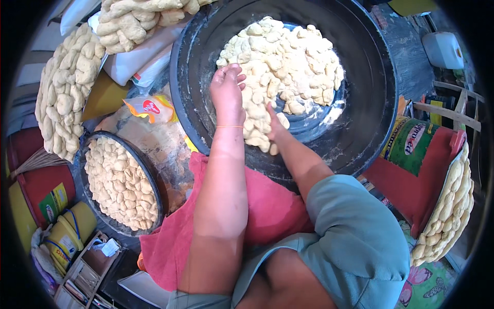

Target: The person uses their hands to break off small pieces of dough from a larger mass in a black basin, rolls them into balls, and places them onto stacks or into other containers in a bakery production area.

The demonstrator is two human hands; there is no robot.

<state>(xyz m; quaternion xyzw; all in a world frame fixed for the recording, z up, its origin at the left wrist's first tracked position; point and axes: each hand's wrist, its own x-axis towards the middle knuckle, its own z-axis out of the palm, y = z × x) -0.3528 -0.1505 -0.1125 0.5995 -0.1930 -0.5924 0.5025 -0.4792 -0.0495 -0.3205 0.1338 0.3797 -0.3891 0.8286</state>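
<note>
Pale, floured lumps of dough [288, 56] lie heaped in a wide black basin [360, 129] in front of me. At the heap's left side is my left hand [229, 82], its fingers curled in. Whether a lump is inside that hand is hidden. Lower down, my right hand [276, 126] rests against the near end of the heap, thumb apart from the other fingers, which are partly hidden. Lumps touch it on both sides. White flour dusts the basin's bottom and wall.
A smaller dark tub [161, 201] of dough lumps stands at left. More dough is piled on containers at upper left [67, 98] and on a red bucket [437, 165] at right. A yellow-and-white plastic packet [152, 109] lies beside the basin. A white jug [443, 50] stands far right.
</note>
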